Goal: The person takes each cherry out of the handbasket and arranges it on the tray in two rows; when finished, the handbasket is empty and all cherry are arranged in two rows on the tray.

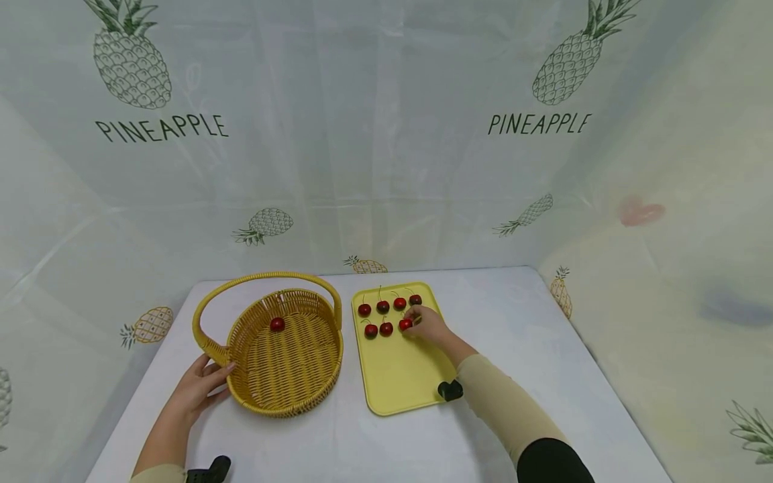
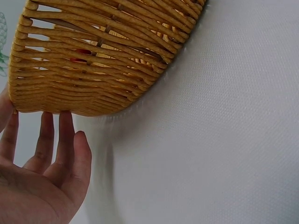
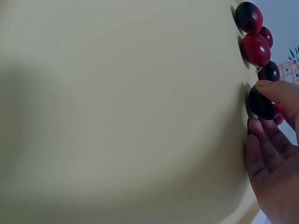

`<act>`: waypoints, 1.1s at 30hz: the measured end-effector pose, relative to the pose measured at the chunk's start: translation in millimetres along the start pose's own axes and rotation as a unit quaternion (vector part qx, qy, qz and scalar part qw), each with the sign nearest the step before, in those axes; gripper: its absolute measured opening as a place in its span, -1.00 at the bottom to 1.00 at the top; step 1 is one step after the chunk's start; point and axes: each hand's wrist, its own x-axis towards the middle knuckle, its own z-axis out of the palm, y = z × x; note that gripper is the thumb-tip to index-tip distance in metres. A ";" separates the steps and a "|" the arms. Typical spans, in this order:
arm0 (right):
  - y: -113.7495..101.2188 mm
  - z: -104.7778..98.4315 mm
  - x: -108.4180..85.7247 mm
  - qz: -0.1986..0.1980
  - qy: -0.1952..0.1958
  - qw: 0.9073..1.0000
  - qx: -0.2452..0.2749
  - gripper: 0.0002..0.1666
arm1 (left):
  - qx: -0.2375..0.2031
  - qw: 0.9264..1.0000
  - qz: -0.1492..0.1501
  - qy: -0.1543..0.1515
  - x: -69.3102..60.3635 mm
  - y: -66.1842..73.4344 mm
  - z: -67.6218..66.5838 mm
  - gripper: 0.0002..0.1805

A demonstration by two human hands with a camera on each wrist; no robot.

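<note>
On the left of the table stands a yellow-brown wicker basket (image 1: pixel 286 402) with a tall hoop handle. One red cherry (image 1: pixel 277 325) lies inside it. My left hand (image 1: pixel 198 387) holds the basket by its left rim near the handle's foot; in the left wrist view its fingertips (image 2: pixel 66 122) touch the outer weave. To the basket's right is a yellow tray (image 1: pixel 401 382) with several dark red, stemmed cherries in two rows at its far end. My right hand (image 1: pixel 430 327) pinches the rightmost cherry (image 1: pixel 405 325) of the nearer row between thumb and fingers, at the tray's surface.
A white cloth covers the table (image 1: pixel 513 315). Behind it hangs a pale curtain (image 1: pixel 362 134) printed with pineapples. The basket's handle (image 1: pixel 266 276) arches above its far side. A black strap piece (image 1: pixel 449 390) on the right wrist overlaps the tray's right edge.
</note>
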 end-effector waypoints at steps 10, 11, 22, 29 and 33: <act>-2.9 -0.7 -0.9 -0.002 0.000 1.000 -0.017 -0.66 | 0.004 1.000 -0.002 0.004 1.7 -0.1 0.8 -0.04; -2.8 -0.8 -0.7 -0.003 -0.001 1.000 -0.017 -0.66 | 0.004 1.000 -0.002 0.004 1.8 -0.1 0.8 -0.04; -2.9 -1.6 0.5 0.007 -0.012 1.000 -0.016 -0.66 | 0.008 1.000 -0.006 0.006 1.9 -0.4 0.5 -0.03; -4.7 -1.3 0.0 0.015 -0.011 1.000 -0.017 -0.66 | 0.010 1.000 -0.001 0.005 3.3 -2.1 -0.8 -0.04; -5.8 -2.4 -0.3 0.016 -0.011 1.000 -0.015 -0.65 | 0.011 1.000 0.002 0.004 3.5 -2.2 -0.8 -0.04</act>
